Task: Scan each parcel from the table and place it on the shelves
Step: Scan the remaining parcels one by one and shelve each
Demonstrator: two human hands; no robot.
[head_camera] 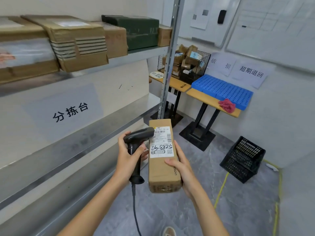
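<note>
Your left hand (129,157) has its fingers curled round the handle of a black barcode scanner (136,147), whose head leans over the left edge of the parcel's label; its cable (135,210) drops from the handle's butt toward the floor. Your right hand (180,167) holds the parcel (162,169) — a long brown carton, held up in the air in front of you over the grey floor, label side up. That grip is a wrap from the right side and beneath, with the thumb lying across the top face just below the white label (162,143), which carries barcodes and the handwritten number 25-8825.

To your left stands the metal shelf unit (105,65). Its upper shelf carries a row of boxes: brown cartons (76,45) and a dark green box (141,33). Below that shelf a paper sign (68,109) with printed characters is stuck to the wall.

Beyond the shelf post, a wooden table (180,86) bears a wire basket (187,65) full of small cartons. A second wooden table beside it (204,97) carries blue perforated panels (225,91) and a red cloth (227,105). A black plastic crate (243,159) sits on the floor by the right wall — a yellow cable (221,189) runs near it.
</note>
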